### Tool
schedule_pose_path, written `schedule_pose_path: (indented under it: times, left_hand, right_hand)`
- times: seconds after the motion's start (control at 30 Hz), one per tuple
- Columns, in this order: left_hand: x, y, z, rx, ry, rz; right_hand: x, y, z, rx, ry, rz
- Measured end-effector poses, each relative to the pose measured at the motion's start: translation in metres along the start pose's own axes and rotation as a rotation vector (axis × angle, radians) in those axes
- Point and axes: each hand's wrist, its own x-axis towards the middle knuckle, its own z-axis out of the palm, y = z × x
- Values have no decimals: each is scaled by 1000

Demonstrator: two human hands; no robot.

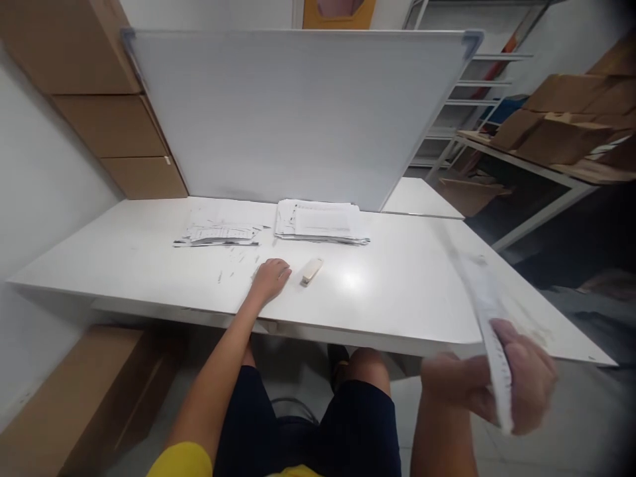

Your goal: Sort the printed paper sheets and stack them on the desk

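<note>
My left hand rests on the white table, fingers loosely bent and thumb a little apart from them. I see nothing held in it. Just to its right lies a small cream stapler, set at a slant. Out past the table's front right edge, my right hand is closed around some white paper with print on it. The paper stands nearly edge-on and is blurred by motion; whether it is one sheet or several, I cannot tell.
A thick stack of printed paper lies at the back middle, a lower pile left of it. Small scraps lie before the lower pile. A large whiteboard stands along the back; cardboard boxes rise at the left.
</note>
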Motion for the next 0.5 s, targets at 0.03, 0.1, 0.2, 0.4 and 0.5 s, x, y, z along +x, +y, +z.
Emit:
schedule_pose_path:
  times: [0.03, 0.1, 0.2, 0.4, 0.5]
  left_hand:
    - [0, -1, 0, -8, -1, 0]
    - [0, -2, 1, -21, -10, -5]
    - [-1, -2, 1, -6, -25, -22]
    - [-9, 4, 0, 21, -6, -24]
    - [-12, 4, 2, 25, 7, -33]
  right_hand:
    - [2, 0, 17, -11, 179, -102]
    - [7, -7, 71, 3, 54, -166]
    - [18, -22, 174, 83, -602, -50]
    - [-5, -3, 292, 297, -1233, -147]
    - [-31, 20, 285, 235, -1072, -46]
